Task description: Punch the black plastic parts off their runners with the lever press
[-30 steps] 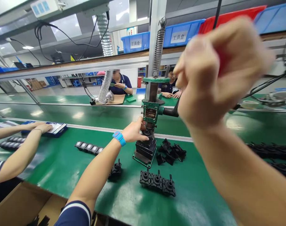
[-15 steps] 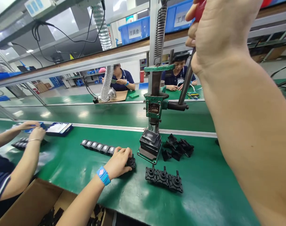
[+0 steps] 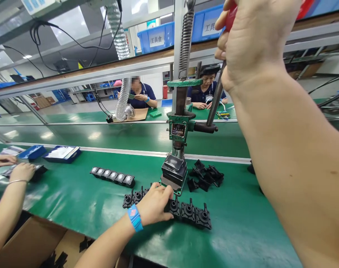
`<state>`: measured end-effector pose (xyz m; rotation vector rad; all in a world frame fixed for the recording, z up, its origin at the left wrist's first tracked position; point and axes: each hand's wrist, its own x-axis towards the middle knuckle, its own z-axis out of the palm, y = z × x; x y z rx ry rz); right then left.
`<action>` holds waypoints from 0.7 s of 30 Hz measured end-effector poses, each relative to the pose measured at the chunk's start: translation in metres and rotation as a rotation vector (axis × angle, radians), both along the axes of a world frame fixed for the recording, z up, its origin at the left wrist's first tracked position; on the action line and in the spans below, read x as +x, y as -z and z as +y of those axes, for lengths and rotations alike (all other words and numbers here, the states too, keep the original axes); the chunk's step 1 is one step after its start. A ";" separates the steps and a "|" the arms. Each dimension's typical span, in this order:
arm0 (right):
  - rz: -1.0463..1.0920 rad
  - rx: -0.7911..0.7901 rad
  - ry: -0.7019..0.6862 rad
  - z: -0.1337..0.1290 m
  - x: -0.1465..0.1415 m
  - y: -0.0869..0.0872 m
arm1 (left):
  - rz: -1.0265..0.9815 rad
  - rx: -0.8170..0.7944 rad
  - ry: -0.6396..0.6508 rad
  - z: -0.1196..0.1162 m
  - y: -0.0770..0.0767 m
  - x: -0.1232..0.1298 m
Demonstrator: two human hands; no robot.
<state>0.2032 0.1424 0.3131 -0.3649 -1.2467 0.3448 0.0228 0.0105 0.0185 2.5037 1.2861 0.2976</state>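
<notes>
My left hand (image 3: 156, 204), with a blue wristband (image 3: 135, 217), is closed over the middle of a row of black plastic parts (image 3: 188, 212) with upright stems. Its fingers hide some of the parts, and the row shows on both sides of it. High at the right, my right hand (image 3: 253, 37) is wrapped round the red knob (image 3: 230, 18) of a lever (image 3: 216, 95). That lever belongs to a green hand press (image 3: 178, 126). Under the ram stands a dark block fixture (image 3: 173, 170), just behind my left hand.
Black parts lie in a loose pile (image 3: 207, 175) right of the press. A row of black parts with white faces (image 3: 112, 175) lies left. A co-worker's hand (image 3: 22, 172) works at far left near blue trays (image 3: 63, 154). A cardboard box (image 3: 32, 238) stands below the bench edge.
My left hand has moved right, bringing several black parts up against the three that stood apart. My right hand stays on the knob. The co-worker's hands at left have shifted.
</notes>
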 end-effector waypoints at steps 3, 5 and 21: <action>0.070 -0.052 0.062 -0.003 -0.003 -0.003 | -0.163 0.070 -0.066 0.011 -0.036 -0.014; 0.061 -0.055 0.044 -0.001 -0.002 -0.004 | -0.240 0.155 -0.114 0.027 -0.063 -0.020; -0.084 0.174 0.040 -0.026 -0.004 0.020 | -0.227 0.155 -0.133 0.111 -0.085 0.008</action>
